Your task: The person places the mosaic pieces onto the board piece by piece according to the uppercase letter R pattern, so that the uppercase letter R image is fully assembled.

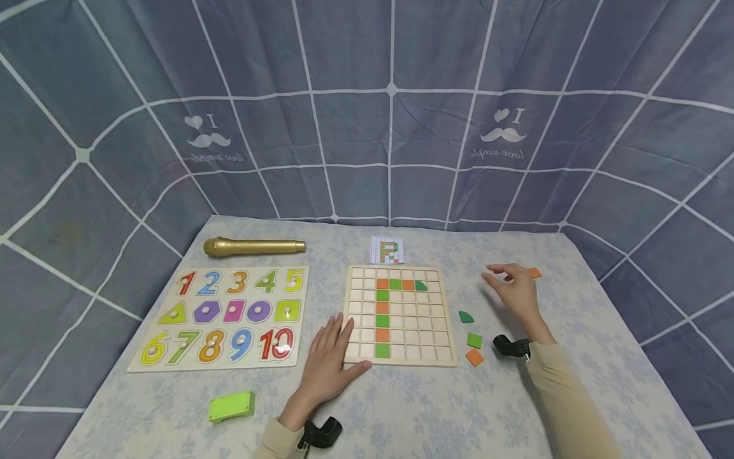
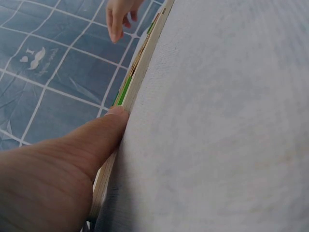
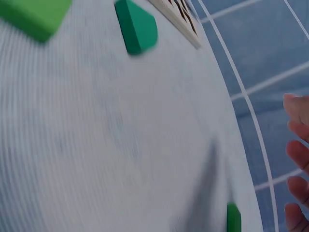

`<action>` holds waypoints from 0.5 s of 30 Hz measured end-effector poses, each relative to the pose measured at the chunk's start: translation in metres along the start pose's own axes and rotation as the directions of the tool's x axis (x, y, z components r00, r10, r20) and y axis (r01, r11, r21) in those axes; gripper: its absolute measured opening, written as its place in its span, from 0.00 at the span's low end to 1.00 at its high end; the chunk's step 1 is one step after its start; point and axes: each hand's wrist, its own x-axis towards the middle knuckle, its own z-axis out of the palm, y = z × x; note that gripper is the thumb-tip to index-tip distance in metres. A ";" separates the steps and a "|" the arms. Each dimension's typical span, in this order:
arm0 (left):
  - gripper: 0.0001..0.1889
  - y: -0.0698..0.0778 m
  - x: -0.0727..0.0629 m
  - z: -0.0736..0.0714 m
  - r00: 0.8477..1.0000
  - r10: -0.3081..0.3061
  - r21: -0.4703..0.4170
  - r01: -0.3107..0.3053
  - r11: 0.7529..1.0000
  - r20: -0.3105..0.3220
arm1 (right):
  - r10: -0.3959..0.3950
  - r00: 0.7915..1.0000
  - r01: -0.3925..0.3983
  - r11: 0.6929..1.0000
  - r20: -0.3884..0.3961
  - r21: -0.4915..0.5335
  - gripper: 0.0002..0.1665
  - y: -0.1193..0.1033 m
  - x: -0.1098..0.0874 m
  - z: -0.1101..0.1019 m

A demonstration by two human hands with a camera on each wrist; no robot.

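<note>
My left hand (image 1: 328, 358) rests at the lower left corner of a wooden grid board (image 1: 450, 341), its fingers extended along the left side. Its thumb (image 2: 104, 130) touches the front edge. Green and orange square tiles (image 1: 382, 321) form a column on the board, with a short row running right from its top. That row ends in a dark green quarter-round tile (image 1: 421, 286). Over the table right of the board, my right hand (image 1: 516, 294) is raised with fingers loosely bent and nothing visible in them. An orange tile (image 1: 534, 272) lies just beyond it, partly hidden by the hand.
A quarter-round tile (image 1: 466, 317), a green square (image 1: 474, 340) and an orange square (image 1: 474, 357) lie right of the board. Behind it is a pattern card (image 1: 387, 250). Leftward are a number puzzle (image 1: 218, 319), a gold microphone (image 1: 255, 247) and a lime-green block (image 1: 232, 406).
</note>
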 end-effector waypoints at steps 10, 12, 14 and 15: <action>0.44 0.000 0.000 0.000 1.000 -0.003 -0.002 0.003 1.000 0.004 | 0.032 0.997 -0.035 0.998 -0.068 -0.046 0.16 0.017 -0.009 -0.017; 0.44 0.000 0.000 0.000 1.000 -0.004 -0.002 0.004 1.000 0.005 | 0.056 0.997 -0.060 0.996 -0.054 -0.063 0.17 0.019 -0.011 -0.018; 0.44 -0.001 0.000 0.001 1.000 -0.006 0.000 0.006 1.000 0.007 | 0.078 0.996 -0.081 0.993 -0.038 -0.083 0.18 0.021 -0.012 -0.020; 0.44 -0.001 0.000 0.001 1.000 -0.008 0.001 0.008 1.000 0.008 | 0.085 0.996 -0.088 0.992 -0.034 -0.094 0.18 0.022 -0.013 -0.020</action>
